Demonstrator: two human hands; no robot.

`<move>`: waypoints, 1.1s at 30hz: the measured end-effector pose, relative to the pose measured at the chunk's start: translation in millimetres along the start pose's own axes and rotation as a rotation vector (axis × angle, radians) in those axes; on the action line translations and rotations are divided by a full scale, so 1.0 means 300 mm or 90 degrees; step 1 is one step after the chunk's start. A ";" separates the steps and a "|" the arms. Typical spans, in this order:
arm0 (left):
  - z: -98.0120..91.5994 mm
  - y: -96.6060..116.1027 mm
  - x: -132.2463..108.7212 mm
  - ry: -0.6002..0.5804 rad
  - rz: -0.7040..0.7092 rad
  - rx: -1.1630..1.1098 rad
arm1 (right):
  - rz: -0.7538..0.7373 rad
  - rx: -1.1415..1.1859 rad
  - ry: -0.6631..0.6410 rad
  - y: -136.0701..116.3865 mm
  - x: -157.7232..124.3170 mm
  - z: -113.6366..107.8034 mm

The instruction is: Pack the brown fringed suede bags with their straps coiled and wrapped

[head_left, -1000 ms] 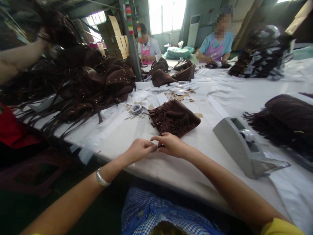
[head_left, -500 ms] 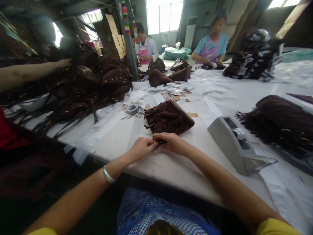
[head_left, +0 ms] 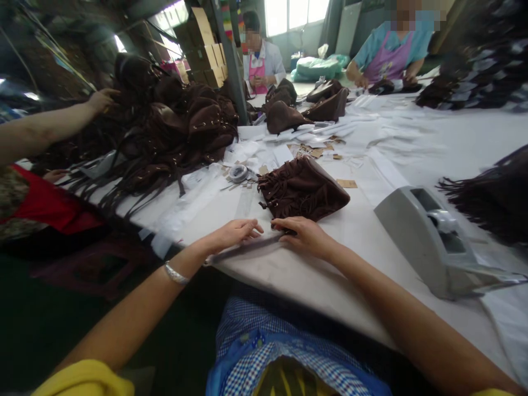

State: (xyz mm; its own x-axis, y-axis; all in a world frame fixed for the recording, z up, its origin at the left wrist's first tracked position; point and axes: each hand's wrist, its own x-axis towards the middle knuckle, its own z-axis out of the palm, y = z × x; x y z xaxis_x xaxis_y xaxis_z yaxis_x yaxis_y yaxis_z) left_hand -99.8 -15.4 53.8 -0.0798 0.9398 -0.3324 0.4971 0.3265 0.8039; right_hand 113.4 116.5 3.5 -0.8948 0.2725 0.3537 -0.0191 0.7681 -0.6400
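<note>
A dark brown fringed bag (head_left: 305, 190) lies on its side on the white table, its gathered fringed end to the left. My right hand (head_left: 307, 236) is at the bag's near edge, fingers curled over a dark strap (head_left: 251, 248); its grip is partly hidden. This strap runs left along the table edge, blurred, with a small shiny metal piece at its far left end. My left hand (head_left: 235, 234) hovers just above the strap, fingers stretched out and apart, holding nothing.
A grey tape dispenser (head_left: 437, 242) stands to the right, beside another fringed brown piece (head_left: 490, 192). A tape roll (head_left: 238, 174) and paper scraps lie beyond the bag. Brown bags (head_left: 193, 121) are heaped at left, where a co-worker's arm (head_left: 53, 124) reaches in. Two people work opposite.
My left hand has let go of the dark piece both hands were pinching and moved left, fingers opening. A strap now stretches along the table edge. The view has shifted.
</note>
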 end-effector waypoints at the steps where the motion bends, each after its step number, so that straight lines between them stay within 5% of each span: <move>1: -0.032 -0.019 -0.035 -0.032 -0.017 0.016 | -0.003 -0.007 0.004 0.002 -0.001 0.001; 6: -0.114 -0.138 -0.220 -0.134 -0.055 0.050 | -0.027 -0.017 0.017 0.007 -0.002 0.005; 16: -0.056 -0.242 -0.384 0.067 -0.070 -0.181 | -0.059 -0.147 0.035 -0.005 0.011 0.007; 22: -0.014 -0.182 -0.445 0.240 0.040 0.020 | -0.112 -0.194 0.098 -0.275 0.014 0.068; 27: 0.003 -0.063 -0.483 0.183 0.287 0.239 | -0.138 -0.157 -0.020 -0.433 0.011 0.136; 30: 0.022 -0.043 -0.474 0.188 0.367 0.238 | -0.115 -0.164 -0.012 -0.451 -0.031 0.150; 33: 0.090 -0.066 -0.440 0.358 0.287 0.053 | -0.049 -0.131 0.095 -0.450 -0.104 0.159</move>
State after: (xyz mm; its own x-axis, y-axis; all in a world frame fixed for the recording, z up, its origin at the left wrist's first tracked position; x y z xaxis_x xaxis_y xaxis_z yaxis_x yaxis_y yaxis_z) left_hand -75.8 -148.8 68.3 -0.2733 0.8982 0.3443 0.6488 -0.0921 0.7553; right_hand 122.5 -23.5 46.4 -0.8185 0.2794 0.5019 0.0204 0.8873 -0.4607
